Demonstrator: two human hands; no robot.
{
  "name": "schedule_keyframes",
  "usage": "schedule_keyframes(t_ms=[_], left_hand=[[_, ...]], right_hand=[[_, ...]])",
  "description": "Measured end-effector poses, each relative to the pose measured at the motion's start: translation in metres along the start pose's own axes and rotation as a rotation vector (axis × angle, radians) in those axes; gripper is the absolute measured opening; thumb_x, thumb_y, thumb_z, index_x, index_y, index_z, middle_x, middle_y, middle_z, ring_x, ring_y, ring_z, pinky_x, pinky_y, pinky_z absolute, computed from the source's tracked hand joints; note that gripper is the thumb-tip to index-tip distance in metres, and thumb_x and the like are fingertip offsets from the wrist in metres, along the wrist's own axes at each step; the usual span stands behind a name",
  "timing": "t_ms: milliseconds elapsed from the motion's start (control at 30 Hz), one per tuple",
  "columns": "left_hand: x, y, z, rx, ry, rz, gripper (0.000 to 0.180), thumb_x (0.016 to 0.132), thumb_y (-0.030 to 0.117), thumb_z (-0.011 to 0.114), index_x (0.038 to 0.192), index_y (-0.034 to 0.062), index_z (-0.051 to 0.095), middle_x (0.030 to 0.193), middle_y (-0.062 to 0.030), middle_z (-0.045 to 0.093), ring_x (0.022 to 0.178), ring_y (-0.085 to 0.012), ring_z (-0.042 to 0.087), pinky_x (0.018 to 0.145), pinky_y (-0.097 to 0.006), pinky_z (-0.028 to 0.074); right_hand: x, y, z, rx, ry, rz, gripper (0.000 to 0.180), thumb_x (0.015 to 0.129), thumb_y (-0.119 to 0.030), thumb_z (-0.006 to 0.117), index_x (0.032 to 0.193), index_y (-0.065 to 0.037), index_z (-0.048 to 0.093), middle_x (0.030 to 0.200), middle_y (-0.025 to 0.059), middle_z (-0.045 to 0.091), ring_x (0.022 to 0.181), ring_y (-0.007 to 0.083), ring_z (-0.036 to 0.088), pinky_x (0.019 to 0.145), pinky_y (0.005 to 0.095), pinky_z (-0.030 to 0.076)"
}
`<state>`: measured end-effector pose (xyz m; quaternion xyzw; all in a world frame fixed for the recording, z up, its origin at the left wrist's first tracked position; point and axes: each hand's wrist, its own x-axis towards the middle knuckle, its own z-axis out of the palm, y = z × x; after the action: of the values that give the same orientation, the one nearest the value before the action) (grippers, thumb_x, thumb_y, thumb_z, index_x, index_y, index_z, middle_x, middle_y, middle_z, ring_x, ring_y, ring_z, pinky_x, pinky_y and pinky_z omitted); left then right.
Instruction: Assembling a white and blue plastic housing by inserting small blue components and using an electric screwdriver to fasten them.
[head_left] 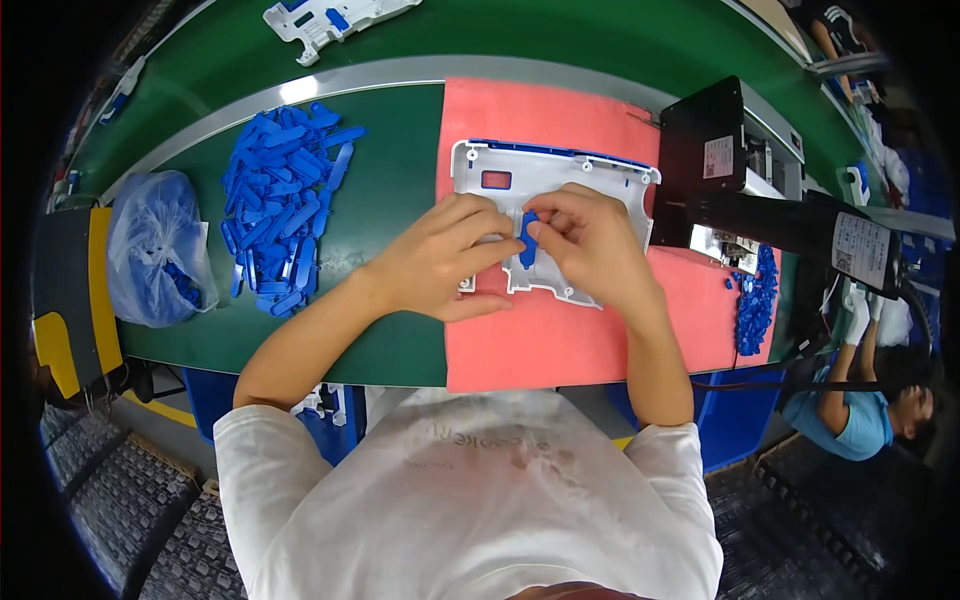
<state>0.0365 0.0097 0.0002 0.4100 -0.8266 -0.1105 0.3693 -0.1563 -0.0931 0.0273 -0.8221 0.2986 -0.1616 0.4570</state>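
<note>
Green bench (395, 180), pink mat (540, 350) beneath white casing (550, 172)

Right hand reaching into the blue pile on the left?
No, the right hand is over the white shell, pinching a single blue strip.

The head view looks steeply down past the shirt (480, 490), close above left hand (445, 255) and right hand (598, 245), its wide fisheye bending the bench (395, 190)
</note>
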Motion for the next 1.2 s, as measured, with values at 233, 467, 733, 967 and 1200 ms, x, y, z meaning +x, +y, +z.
schedule_keyframes(t_ms=[233, 467, 733, 967, 1200], left_hand=[[0.000, -0.001, 0.000, -0.008, -0.030, -0.019, 0.053, 0.066, 0.028, 0.079, 0.110, 0.0030, 0.065, 0.105, -0.0118, 0.058, 0.099, -0.0319, 0.054, 0.086, -0.042, 0.047], [0.003, 0.002, 0.002, 0.059, -0.112, -0.012, 0.050, 0.066, 0.023, 0.079, 0.109, 0.0029, 0.065, 0.111, -0.0117, 0.057, 0.103, -0.0319, 0.053, 0.087, -0.042, 0.047], [0.005, 0.007, 0.002, 0.170, -0.113, 0.014, 0.045, 0.067, 0.020, 0.075, 0.109, 0.0074, 0.066, 0.123, -0.0069, 0.059, 0.115, -0.0313, 0.053, 0.090, -0.044, 0.045], [0.003, 0.006, 0.004, 0.149, -0.090, -0.029, 0.042, 0.066, 0.018, 0.075, 0.106, 0.0057, 0.067, 0.125, -0.0074, 0.060, 0.120, -0.0325, 0.052, 0.093, -0.046, 0.046], [0.020, 0.010, 0.016, 0.109, -0.027, -0.069, 0.041, 0.062, 0.010, 0.078, 0.102, 0.0029, 0.069, 0.120, -0.0111, 0.062, 0.121, -0.0349, 0.053, 0.095, -0.045, 0.048]], right_hand=[[0.001, 0.001, 0.000, 0.229, 0.013, 0.198, 0.015, 0.078, -0.001, 0.067, 0.093, 0.002, 0.067, 0.084, 0.0112, 0.064, 0.062, 0.0183, 0.063, 0.057, 0.0291, 0.047], [-0.004, -0.007, 0.004, -0.122, 0.174, -0.056, 0.015, 0.078, -0.001, 0.068, 0.094, 0.000, 0.068, 0.084, 0.0108, 0.063, 0.062, 0.0197, 0.062, 0.058, 0.0305, 0.049], [-0.078, -0.010, -0.039, -0.028, 1.346, -0.645, 0.077, 0.074, 0.002, 0.075, 0.137, 0.001, 0.030, 0.128, 0.0177, 0.047, 0.112, 0.0282, 0.051, 0.092, 0.0440, 0.044], [-0.056, -0.013, -0.052, -0.014, 1.081, -0.358, 0.033, 0.077, 0.007, 0.070, 0.106, 0.004, 0.055, 0.093, 0.0164, 0.067, 0.084, 0.0219, 0.067, 0.079, 0.0328, 0.054], [-0.081, -0.016, -0.133, 0.196, 1.328, -0.748, 0.053, 0.086, 0.003, 0.058, 0.129, 0.008, 0.028, 0.063, 0.0093, 0.055, 0.049, 0.0162, 0.055, 0.053, 0.0345, 0.053]])
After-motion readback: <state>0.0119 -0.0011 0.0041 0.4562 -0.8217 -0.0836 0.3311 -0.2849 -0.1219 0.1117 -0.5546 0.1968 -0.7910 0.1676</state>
